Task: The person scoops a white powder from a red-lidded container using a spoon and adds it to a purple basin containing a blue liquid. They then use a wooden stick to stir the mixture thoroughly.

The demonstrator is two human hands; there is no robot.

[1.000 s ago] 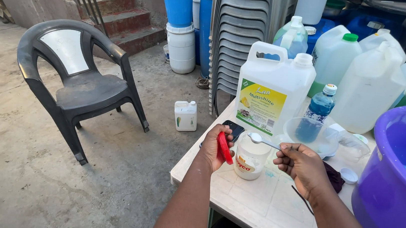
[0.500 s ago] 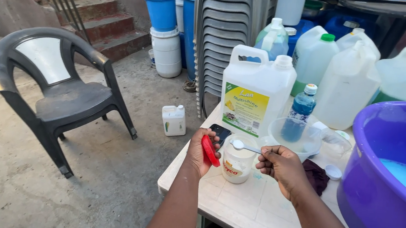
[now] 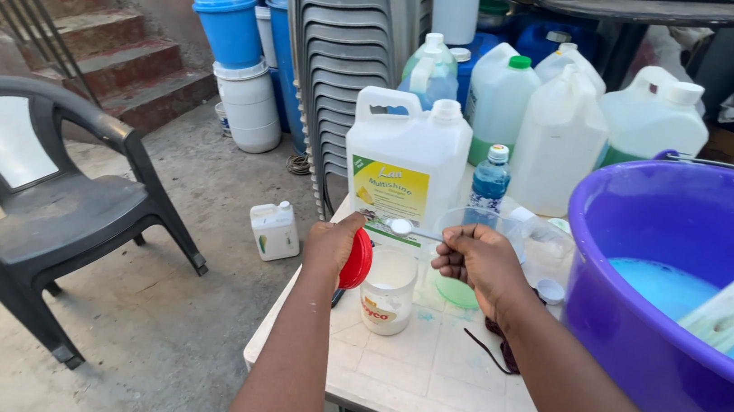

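The white tiled bench (image 3: 422, 375) carries a purple basin (image 3: 642, 353) and a small open tub (image 3: 387, 292). Behind stand 1 labelled white jug (image 3: 405, 169) and 1 blue-capped bottle (image 3: 490, 178).

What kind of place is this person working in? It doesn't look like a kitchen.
Probably an outdoor yard used for mixing soap or cleaning liquids: bare concrete ground with steps, stacked plastic chairs, many large jugs and a purple basin of blue liquid.

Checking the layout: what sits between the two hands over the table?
In the head view, the open jar stands between the left hand and right hand, with the loaded spoon just above it.
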